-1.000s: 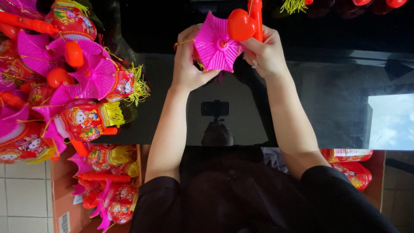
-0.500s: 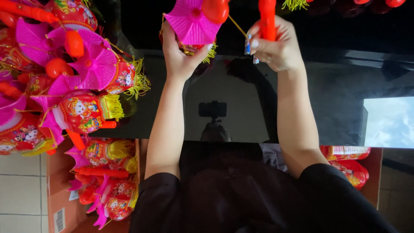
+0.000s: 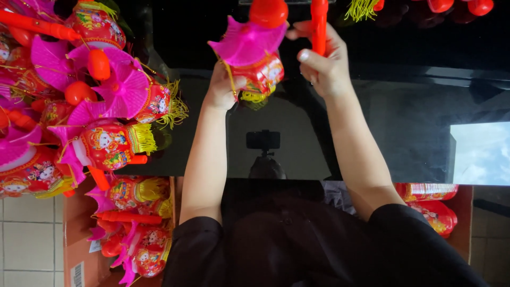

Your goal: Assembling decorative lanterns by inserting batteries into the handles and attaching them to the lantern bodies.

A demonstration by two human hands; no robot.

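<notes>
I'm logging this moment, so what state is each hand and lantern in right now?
Left hand: closed on the lantern's side, grip shut.
Right hand: closed around the red stick, stick upright.
Lantern: held up, pink top fanned open, yellow tassel hanging below.
Pile of lanterns: lying heaped, untouched.
Cardboard box: open, lanterns inside.

Lantern [image 3: 255, 58], pink pleated top, red printed body, yellow tassel: gripped in my left hand [image 3: 226, 87]. Red handle stick [image 3: 319, 24]: clasped upright in my right hand [image 3: 324, 66]. Finished lanterns [image 3: 101, 101]: heaped at the glass tabletop's [image 3: 404, 133] left edge.
</notes>
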